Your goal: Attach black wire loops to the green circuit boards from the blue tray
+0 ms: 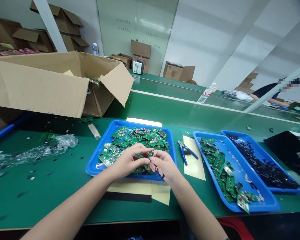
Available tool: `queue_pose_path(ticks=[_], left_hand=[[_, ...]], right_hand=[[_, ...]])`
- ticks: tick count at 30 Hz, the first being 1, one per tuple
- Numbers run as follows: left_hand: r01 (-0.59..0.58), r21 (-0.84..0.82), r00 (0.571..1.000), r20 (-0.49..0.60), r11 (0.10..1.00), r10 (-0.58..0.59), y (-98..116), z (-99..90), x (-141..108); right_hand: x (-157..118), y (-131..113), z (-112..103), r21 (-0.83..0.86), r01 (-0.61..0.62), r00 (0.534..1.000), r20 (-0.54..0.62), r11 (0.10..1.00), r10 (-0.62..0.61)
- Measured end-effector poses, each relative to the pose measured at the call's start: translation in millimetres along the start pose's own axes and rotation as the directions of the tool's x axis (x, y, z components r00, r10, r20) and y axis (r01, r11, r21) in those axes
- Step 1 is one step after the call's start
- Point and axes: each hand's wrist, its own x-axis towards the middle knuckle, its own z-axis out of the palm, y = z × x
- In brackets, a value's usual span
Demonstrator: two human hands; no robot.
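Note:
Both hands meet above a blue tray [93, 162] heaped with green circuit boards [120, 133]. My left hand [130, 160] is closed, its thumb and fingers pinching a small green board [151, 154] seen nearly edge-on. Close against it, my right hand [163, 164] is closed too, fingertips at the same board, with a thin dark loop [160, 173] hanging by its fingers. Just what the right fingertips grip is hard to make out. Blue-handled cutters [187, 151] lie open on yellow paper [201, 169] to the right of the tray.
Another blue tray [261, 186] with boards stands at right, beside a tray of black parts [287, 190]. A large cardboard box [40, 86] is at back left, plastic wrap [65, 143] below it. A bottle [207, 93] leans behind. Another person's arm [277, 101] shows far right.

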Motion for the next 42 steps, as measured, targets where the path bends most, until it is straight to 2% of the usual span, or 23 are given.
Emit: queue_pose_path(ticks=[5, 8, 15, 18, 20, 22, 24, 26, 28, 31, 33, 35, 37, 40, 42], left_hand=[[-0.073, 0.181, 0.993, 0.100, 0.981, 0.055, 6.8, 0.2, -0.9], [-0.085, 0.232, 0.988, 0.145, 0.969, 0.052, 7.9, 2.3, -1.6], [0.000, 0.225, 1.000, 0.030, 0.974, -0.007, 2.3, 18.9, -0.7], [0.099, 0.117, 0.994, -0.066, 0.988, -0.092, 3.8, 18.5, 0.6], [0.211, -0.065, 0.966, -0.140, 0.975, -0.218, 6.0, 14.9, 1.5], [0.279, -0.274, 0.925, -0.182, 0.920, -0.335, 8.1, 11.3, 2.5], [0.273, -0.418, 0.902, -0.202, 0.866, -0.381, 9.6, 9.6, 3.4], [0.249, -0.462, 0.901, -0.212, 0.851, -0.379, 10.1, 10.0, 4.1], [0.232, -0.428, 0.904, -0.237, 0.873, -0.357, 9.2, 11.2, 4.4], [0.202, -0.299, 0.900, -0.318, 0.933, -0.297, 4.9, 12.2, 3.6], [0.166, -0.206, 0.894, -0.380, 0.964, -0.235, 0.8, 11.6, 2.8], [0.098, -0.081, 0.891, -0.437, 0.992, -0.124, -3.2, 9.8, 2.3], [-0.009, 0.090, 0.884, -0.464, 0.996, 0.050, -6.2, 7.1, 2.7], [-0.155, 0.297, 0.853, -0.441, 0.942, 0.279, -9.0, 3.0, 4.3], [-0.201, 0.361, 0.837, -0.420, 0.911, 0.352, -10.7, 1.4, 5.3]], right_hand=[[-1.2, -3.9, -2.0, -0.263, 0.045, 0.992, -0.099, 0.964, -0.073], [-2.7, -5.7, 0.2, -0.347, 0.051, 0.987, -0.127, 0.936, -0.100], [-3.7, -4.8, 0.6, -0.462, 0.052, 0.979, -0.153, 0.885, -0.137], [-2.4, -5.2, -1.3, -0.457, 0.059, 0.980, -0.143, 0.887, -0.138], [-1.3, -6.5, -3.7, -0.396, 0.092, 0.979, -0.133, 0.914, -0.156], [-0.4, -8.7, -7.4, -0.309, 0.172, 0.962, -0.151, 0.935, -0.227], [-0.3, -11.1, -11.8, -0.265, 0.271, 0.926, -0.191, 0.925, -0.326], [-1.2, -12.7, -15.3, -0.286, 0.343, 0.887, -0.214, 0.895, -0.409], [-2.8, -12.3, -16.0, -0.317, 0.367, 0.885, -0.172, 0.875, -0.433], [-4.9, -6.3, -11.2, -0.373, 0.326, 0.931, -0.034, 0.869, -0.364], [-5.3, -0.1, -6.4, -0.446, 0.282, 0.949, 0.003, 0.849, -0.314], [-4.9, 5.7, -2.5, -0.514, 0.269, 0.948, -0.008, 0.815, -0.318], [-4.3, 9.4, -0.4, -0.554, 0.282, 0.940, -0.005, 0.784, -0.342], [-4.4, 11.3, 0.1, -0.588, 0.322, 0.926, 0.032, 0.742, -0.376], [-5.0, 12.0, -0.1, -0.594, 0.341, 0.920, 0.053, 0.729, -0.387]])
